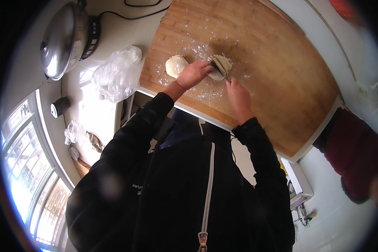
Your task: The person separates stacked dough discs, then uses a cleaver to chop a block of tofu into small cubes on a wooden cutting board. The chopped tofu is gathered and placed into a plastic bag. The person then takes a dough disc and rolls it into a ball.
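A thick piece of pale dough (216, 75) lies on the large wooden board (280, 78), with parallel cuts or folds across its far right side. My right hand (239, 96) is closed around the handle of a knife (220, 68), whose blade slants across this dough. The fingers of my left hand (193, 74) are bent at the dough's left edge, by the far end of the blade. Whether they grip the blade or only press the dough is hidden. A second, rounded dough piece (176, 66) rests left of that hand. White flour is scattered around both pieces.
Left of the board sits a crumpled clear plastic bag (118, 74). Beyond it, a lidded metal pot (61, 41) stands on a black electric cooker (93, 37) with a cord. A dark canister (60, 107) is near the window (34, 157). Dark red fabric (352, 154) shows at right.
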Motion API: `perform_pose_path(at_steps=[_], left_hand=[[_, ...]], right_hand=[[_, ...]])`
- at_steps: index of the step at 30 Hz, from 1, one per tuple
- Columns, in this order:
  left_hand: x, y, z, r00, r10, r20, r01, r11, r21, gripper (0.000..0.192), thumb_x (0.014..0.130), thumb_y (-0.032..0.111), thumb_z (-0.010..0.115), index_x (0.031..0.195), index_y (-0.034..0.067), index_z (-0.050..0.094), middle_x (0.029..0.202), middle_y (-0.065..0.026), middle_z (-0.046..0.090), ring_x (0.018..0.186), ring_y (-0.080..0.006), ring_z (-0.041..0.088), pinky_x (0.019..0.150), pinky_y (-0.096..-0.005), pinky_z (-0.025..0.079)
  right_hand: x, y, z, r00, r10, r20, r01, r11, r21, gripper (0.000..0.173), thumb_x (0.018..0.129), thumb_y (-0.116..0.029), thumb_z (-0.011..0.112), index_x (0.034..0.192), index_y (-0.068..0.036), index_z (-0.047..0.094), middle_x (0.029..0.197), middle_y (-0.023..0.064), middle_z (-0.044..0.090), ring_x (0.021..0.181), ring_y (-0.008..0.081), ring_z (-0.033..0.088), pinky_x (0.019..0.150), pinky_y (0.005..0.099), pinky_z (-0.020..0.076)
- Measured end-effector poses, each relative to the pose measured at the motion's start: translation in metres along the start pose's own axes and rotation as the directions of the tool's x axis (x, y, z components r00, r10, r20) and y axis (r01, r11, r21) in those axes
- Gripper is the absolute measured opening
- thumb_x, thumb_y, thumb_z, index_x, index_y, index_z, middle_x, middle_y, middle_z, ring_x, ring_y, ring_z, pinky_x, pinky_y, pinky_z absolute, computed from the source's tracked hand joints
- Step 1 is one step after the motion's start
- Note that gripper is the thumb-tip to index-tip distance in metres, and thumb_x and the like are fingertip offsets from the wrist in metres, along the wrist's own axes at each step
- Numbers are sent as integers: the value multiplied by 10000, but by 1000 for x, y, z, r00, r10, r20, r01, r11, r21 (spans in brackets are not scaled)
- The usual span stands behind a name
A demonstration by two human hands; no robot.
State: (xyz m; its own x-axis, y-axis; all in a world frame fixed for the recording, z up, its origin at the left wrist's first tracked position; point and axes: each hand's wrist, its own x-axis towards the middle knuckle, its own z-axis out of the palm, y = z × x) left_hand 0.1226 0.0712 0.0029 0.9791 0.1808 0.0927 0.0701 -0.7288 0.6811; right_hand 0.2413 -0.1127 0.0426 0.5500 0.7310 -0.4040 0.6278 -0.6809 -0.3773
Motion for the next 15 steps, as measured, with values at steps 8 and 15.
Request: perform_pose_path(at_steps=[8,15], left_hand=[[-8,8,-8,989,-27,-145,31,999,26,212,783,79,621,994,99,611,988,-83,601,933,-300,588,785,-383,509],[-7,-5,3,997,-48,-54,49,999,20,207,764,63,629,968,97,610,948,-90,590,913,-303,586,770,-386,508]], right_hand=[[-30,3,-32,1000,-10,22,10,1000,-26,259,926,-319,533,968,-65,509,839,174,638,769,397,614,664,505,479],[-11,-3,3,994,-80,-74,81,997,1,271,932,-318,546,903,-52,504,749,178,622,667,406,602,559,490,473]])
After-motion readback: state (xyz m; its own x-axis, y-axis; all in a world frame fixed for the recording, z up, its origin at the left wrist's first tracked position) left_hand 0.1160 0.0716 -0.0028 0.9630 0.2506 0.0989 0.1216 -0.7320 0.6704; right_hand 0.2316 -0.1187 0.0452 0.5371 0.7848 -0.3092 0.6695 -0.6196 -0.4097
